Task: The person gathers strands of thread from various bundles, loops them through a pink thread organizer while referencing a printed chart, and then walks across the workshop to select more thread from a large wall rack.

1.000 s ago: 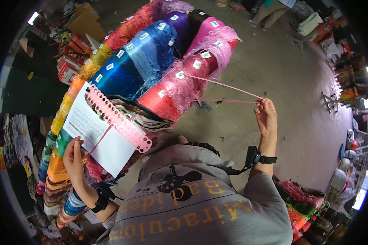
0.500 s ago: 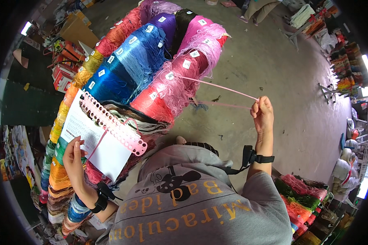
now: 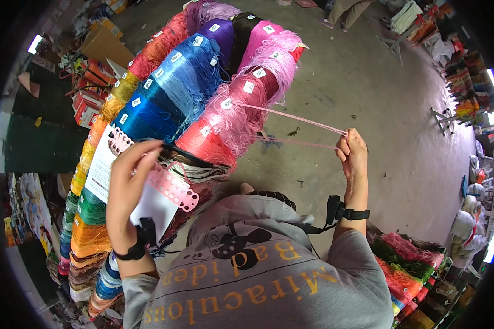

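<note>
My right hand (image 3: 352, 153) is raised at the right, pinching pink threads (image 3: 291, 116) that stretch taut from a pink yarn bundle (image 3: 241, 104). My left hand (image 3: 127, 183) holds a white card with a pink perforated strip (image 3: 170, 185), fingers curled over its upper edge. The card sits in front of a long row of tagged yarn hanks (image 3: 164, 93) in blue, purple, black, red, orange and green. Both wrists carry black straps.
Grey concrete floor (image 3: 379, 109) lies beyond the yarn. Cardboard boxes (image 3: 101, 44) and red packages stand at upper left. More coloured yarn bundles (image 3: 417, 257) sit at lower right. Another person's legs (image 3: 351, 8) show at the top edge. Shelves with goods line the right side.
My left hand has risen from the card's lower corner to grip across its top by the pink strip. My right hand keeps the pink threads taut, nearly in the same place.
</note>
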A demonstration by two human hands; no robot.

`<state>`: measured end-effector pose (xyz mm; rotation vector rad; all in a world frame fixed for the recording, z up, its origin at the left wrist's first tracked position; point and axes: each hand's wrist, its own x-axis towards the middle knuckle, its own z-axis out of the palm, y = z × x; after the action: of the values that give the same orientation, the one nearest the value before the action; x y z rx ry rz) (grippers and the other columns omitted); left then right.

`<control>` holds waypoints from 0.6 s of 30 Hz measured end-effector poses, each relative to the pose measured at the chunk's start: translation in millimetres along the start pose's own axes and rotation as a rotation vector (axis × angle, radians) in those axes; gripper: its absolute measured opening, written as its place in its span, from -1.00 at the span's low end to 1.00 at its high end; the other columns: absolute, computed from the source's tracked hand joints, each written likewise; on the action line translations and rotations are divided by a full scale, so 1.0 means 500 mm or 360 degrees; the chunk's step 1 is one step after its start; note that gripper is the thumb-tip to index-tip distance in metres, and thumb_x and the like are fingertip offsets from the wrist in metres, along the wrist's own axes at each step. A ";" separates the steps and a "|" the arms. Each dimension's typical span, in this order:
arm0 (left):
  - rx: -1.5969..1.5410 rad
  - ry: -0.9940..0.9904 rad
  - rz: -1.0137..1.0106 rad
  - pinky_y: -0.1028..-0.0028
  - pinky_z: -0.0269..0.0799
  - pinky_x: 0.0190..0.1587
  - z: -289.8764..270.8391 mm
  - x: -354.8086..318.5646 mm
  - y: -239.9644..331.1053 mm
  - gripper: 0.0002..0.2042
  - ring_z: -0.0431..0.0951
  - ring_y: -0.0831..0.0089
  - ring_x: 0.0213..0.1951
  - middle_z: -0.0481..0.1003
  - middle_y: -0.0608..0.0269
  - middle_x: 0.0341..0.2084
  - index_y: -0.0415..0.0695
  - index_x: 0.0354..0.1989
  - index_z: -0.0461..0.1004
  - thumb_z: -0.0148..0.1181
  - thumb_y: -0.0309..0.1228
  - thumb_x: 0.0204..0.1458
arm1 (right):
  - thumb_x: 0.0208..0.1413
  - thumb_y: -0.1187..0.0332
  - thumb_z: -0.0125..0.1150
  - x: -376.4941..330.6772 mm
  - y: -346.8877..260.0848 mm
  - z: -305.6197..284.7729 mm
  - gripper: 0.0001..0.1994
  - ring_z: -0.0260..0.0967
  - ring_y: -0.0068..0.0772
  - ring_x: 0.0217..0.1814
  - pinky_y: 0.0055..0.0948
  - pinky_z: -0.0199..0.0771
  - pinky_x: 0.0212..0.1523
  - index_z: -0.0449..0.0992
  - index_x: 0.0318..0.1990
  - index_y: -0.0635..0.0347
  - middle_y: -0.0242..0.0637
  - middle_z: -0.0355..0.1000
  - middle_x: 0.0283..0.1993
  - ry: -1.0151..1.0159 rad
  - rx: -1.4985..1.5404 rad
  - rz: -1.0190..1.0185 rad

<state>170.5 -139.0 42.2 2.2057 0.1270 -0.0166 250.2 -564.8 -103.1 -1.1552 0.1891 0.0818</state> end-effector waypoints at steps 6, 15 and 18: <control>-0.0559 -0.1104 0.0170 0.62 0.41 -0.39 0.250 0.118 0.084 -0.72 0.48 0.59 -0.46 0.53 0.25 -0.31 -0.21 0.03 0.41 0.02 -0.39 0.17 | 0.29 0.22 -0.12 -0.012 -0.009 0.004 -0.74 -0.14 -0.71 -0.74 -0.68 -0.11 -0.74 0.32 -0.41 0.14 -0.55 0.05 -0.73 -0.0080 0.0089 0.0112; -0.1728 -0.1291 -0.0645 0.69 0.35 -0.36 0.490 0.191 0.086 -0.76 0.39 0.72 -0.44 0.48 0.37 -0.32 -0.14 -0.07 0.44 0.02 -0.30 0.19 | 0.28 0.18 -0.08 -0.036 -0.011 0.010 -0.72 -0.19 -0.74 -0.77 -0.67 -0.17 -0.76 0.32 -0.42 0.15 -0.58 0.01 -0.76 -0.0260 0.0145 0.0197; -0.1393 -0.1207 -0.0514 0.69 0.33 -0.40 0.478 0.197 0.093 -0.78 0.37 0.74 -0.49 0.48 0.39 -0.37 -0.15 -0.13 0.47 0.04 -0.29 0.18 | 0.24 0.18 0.00 -0.037 -0.002 -0.005 -0.73 -0.19 -0.77 -0.78 -0.67 -0.18 -0.76 0.37 -0.39 0.19 -0.61 0.02 -0.75 -0.0289 0.0084 0.0293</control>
<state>281.3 -349.8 -68.7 1.1786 0.0443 -0.8091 232.1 -567.2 -99.7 -1.0694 0.1350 0.3414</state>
